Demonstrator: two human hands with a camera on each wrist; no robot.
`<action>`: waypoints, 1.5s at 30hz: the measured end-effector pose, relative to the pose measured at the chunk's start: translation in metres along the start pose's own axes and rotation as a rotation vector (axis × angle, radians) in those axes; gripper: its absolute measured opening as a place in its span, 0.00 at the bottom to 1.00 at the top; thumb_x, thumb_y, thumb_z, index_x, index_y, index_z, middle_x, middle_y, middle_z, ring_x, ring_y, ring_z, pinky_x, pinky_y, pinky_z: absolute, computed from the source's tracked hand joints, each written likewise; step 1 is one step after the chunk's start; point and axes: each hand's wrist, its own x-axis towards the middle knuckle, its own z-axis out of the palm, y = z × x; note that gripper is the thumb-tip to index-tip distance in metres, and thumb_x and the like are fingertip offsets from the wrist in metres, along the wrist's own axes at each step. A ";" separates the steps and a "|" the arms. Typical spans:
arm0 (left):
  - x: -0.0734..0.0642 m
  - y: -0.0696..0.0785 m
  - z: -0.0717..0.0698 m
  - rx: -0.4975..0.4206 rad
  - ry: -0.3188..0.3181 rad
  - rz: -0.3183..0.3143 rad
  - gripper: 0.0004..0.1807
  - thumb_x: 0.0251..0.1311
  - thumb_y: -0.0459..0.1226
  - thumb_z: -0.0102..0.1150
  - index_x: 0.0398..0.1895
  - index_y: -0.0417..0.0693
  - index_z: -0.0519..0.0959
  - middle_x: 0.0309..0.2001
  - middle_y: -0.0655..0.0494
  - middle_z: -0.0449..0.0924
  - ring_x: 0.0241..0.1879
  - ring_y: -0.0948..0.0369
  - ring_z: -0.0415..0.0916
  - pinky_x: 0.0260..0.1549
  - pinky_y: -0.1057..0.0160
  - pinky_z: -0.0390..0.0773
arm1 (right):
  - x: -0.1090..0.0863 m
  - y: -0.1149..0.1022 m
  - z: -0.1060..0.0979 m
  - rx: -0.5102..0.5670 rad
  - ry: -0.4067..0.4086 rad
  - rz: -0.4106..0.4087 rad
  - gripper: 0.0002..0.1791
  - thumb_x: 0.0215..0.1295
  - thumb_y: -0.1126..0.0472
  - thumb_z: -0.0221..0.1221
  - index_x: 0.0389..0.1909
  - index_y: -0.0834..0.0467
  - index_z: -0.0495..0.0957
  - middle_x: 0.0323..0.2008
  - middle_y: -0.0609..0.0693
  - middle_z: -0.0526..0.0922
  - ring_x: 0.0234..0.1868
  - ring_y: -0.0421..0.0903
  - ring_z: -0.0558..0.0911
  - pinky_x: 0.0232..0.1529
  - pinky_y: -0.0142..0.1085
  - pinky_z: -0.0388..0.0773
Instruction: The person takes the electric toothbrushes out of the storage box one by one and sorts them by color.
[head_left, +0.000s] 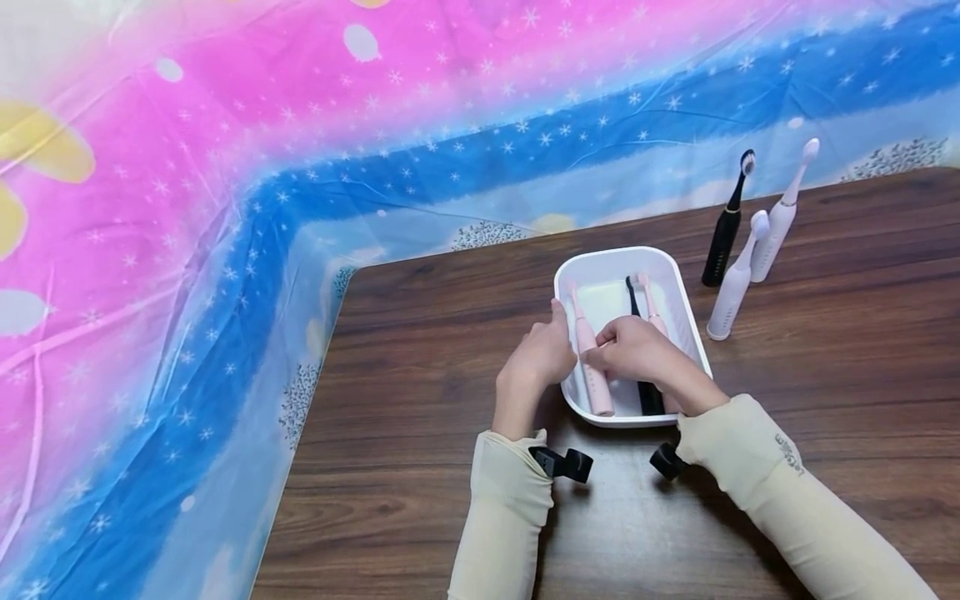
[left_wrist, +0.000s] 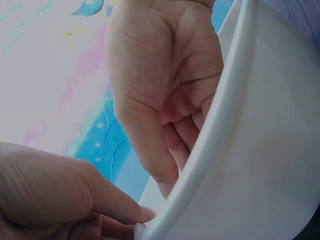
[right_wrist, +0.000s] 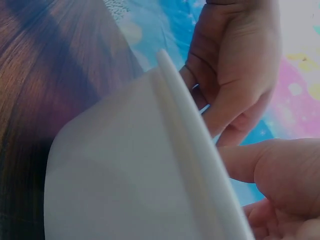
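Note:
A white plastic bin (head_left: pixel 693 333) lies on the table with pink and black electric toothbrushes inside. My left hand (head_left: pixel 538 354) holds the bin's left rim, one finger along the edge; in the left wrist view this hand (left_wrist: pixel 55 195) has a fingertip at the rim. Reaching in over the right side, my right hand (head_left: pixel 637 346) pinches the handle of the left pink toothbrush (head_left: pixel 597 387). A black toothbrush (head_left: pixel 648 396) and another pink toothbrush (head_left: pixel 654 312) lie partly hidden under the right hand. The right wrist view shows the right thumb (right_wrist: pixel 240 162) behind the bin wall.
Right of the bin, a black electric toothbrush (head_left: pixel 723 242) and two pale toothbrushes, one in front (head_left: pixel 731 296) and one behind (head_left: pixel 776 229), stand upright on the wooden table (head_left: pixel 405 400). Patterned pink and blue fabric (head_left: pixel 420 108) hangs behind and to the left.

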 end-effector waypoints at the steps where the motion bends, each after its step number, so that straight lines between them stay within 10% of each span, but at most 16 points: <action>1: 0.000 0.000 0.000 0.000 -0.001 0.000 0.39 0.68 0.35 0.44 0.77 0.45 0.37 0.58 0.43 0.75 0.47 0.55 0.73 0.45 0.59 0.73 | -0.001 0.000 -0.001 -0.005 0.005 -0.004 0.21 0.59 0.53 0.61 0.44 0.66 0.78 0.35 0.54 0.83 0.37 0.45 0.79 0.36 0.32 0.72; 45: 0.000 0.000 0.001 -0.003 0.003 0.005 0.38 0.68 0.35 0.43 0.77 0.44 0.38 0.33 0.46 0.77 0.36 0.55 0.75 0.33 0.61 0.72 | -0.044 0.004 -0.020 0.070 0.268 -0.272 0.22 0.62 0.58 0.61 0.53 0.65 0.71 0.44 0.60 0.81 0.46 0.52 0.81 0.46 0.44 0.77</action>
